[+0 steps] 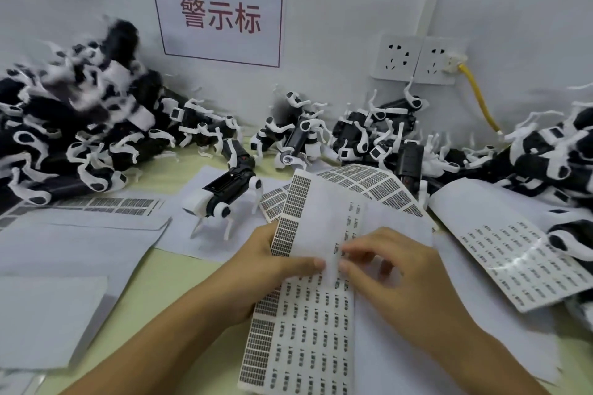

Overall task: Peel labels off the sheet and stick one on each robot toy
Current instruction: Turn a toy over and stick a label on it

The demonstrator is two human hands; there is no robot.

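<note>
A label sheet is held above the near edge of the desk, its upper part bent back so that a blank white backing faces up. The sheet's left margin is gripped by the left hand, thumb on top. A strip at the fold is pinched between thumb and forefinger of the right hand. A black-and-white robot dog toy is stood upright on white paper just beyond the hands, towards the middle of the desk. More label sheets are spread towards the right edge, and blank papers towards the left. Heaps of robot dog toys are piled along the far edge and both far corners. A sign and wall sockets are fixed to the wall behind.
</note>
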